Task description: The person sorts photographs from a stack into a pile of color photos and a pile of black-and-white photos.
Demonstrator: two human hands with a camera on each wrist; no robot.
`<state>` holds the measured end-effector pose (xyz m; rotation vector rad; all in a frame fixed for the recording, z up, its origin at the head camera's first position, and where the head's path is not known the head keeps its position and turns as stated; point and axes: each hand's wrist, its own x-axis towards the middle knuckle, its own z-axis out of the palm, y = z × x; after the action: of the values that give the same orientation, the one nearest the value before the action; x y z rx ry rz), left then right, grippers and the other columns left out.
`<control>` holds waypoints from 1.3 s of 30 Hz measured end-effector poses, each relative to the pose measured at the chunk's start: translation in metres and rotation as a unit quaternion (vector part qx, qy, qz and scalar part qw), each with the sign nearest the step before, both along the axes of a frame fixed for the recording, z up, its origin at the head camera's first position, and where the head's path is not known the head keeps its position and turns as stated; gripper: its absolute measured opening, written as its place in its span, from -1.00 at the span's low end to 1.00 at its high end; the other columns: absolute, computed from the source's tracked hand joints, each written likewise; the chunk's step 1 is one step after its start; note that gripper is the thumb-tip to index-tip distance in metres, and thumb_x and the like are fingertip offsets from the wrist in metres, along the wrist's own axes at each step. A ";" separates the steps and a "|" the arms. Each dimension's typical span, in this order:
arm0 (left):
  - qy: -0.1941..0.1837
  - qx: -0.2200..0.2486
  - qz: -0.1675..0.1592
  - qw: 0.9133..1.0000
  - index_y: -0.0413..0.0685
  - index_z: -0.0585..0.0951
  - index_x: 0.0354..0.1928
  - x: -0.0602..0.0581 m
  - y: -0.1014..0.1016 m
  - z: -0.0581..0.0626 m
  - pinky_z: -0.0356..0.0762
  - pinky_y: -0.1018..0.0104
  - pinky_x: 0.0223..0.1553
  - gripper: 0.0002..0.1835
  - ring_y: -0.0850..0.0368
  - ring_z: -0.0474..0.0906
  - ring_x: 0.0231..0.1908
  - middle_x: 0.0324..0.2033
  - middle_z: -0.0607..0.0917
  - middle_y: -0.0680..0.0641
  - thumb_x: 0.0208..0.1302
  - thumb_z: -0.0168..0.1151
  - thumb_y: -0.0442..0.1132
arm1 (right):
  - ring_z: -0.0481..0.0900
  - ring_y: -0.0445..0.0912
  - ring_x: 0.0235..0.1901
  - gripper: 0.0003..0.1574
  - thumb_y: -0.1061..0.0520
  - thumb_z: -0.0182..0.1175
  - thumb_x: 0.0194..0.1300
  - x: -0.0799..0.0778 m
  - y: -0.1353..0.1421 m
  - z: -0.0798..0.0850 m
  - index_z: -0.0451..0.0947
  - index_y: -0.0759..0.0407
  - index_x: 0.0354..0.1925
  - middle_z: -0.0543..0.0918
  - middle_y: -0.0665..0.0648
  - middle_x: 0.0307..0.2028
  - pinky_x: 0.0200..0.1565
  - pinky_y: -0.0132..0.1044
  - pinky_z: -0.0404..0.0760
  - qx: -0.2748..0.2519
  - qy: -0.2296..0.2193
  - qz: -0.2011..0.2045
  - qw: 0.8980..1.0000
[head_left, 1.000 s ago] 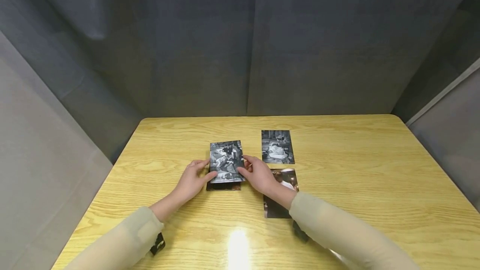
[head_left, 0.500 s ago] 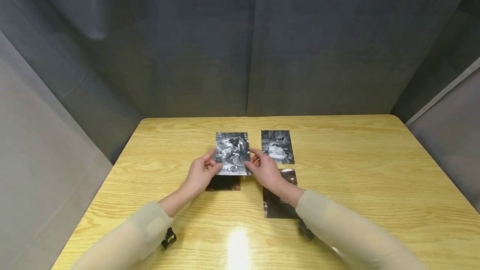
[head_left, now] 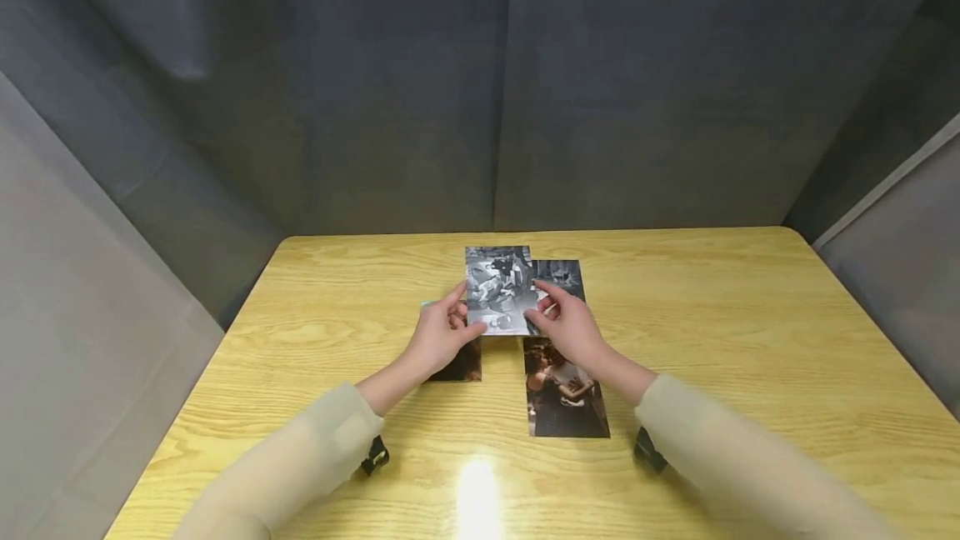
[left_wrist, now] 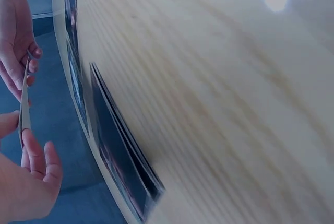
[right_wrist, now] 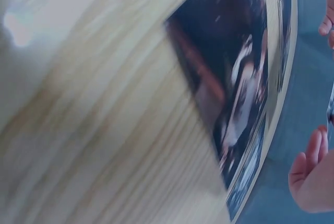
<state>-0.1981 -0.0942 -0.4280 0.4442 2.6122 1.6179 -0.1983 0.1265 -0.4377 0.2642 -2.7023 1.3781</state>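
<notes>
A black-and-white photo print (head_left: 498, 286) is held up over the table by both hands. My left hand (head_left: 437, 338) pinches its left edge, thumb on the face. My right hand (head_left: 576, 330) pinches its lower right edge. Below the left hand lies a small stack of prints (left_wrist: 122, 145), partly hidden in the head view. Another black-and-white print (head_left: 562, 272) lies behind the right hand, partly covered by the held one. A colour print of people (head_left: 567, 397) lies nearer, below the right hand. The left wrist view shows the held print edge-on.
The prints lie on a wooden table (head_left: 750, 340). Dark grey curtains (head_left: 390, 107) stand along its far edge. Black wrist devices (head_left: 377, 455) show under the sleeves, and a lamp's glare (head_left: 477, 490) shines near the front.
Both hands have lifted the black-and-white print off the left stack and carried it right and away, to beside and partly over the far right print. More of the colour print shows.
</notes>
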 end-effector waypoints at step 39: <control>-0.057 -0.105 0.014 0.993 -0.05 0.35 0.40 -0.053 0.076 -0.039 0.42 0.30 -0.26 -0.25 0.21 0.38 -0.50 -0.37 0.54 0.02 0.17 0.44 -0.22 | 0.42 -0.08 -0.48 -0.27 0.27 0.26 0.29 -0.038 0.078 -0.033 0.26 0.46 0.33 0.58 0.18 -0.43 -0.39 -0.26 0.39 0.027 -0.030 -0.016 0.999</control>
<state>-0.2510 -0.0177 -0.4674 0.2949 2.6731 1.3130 -0.2368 0.2040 -0.4705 0.1853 -2.7828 1.3256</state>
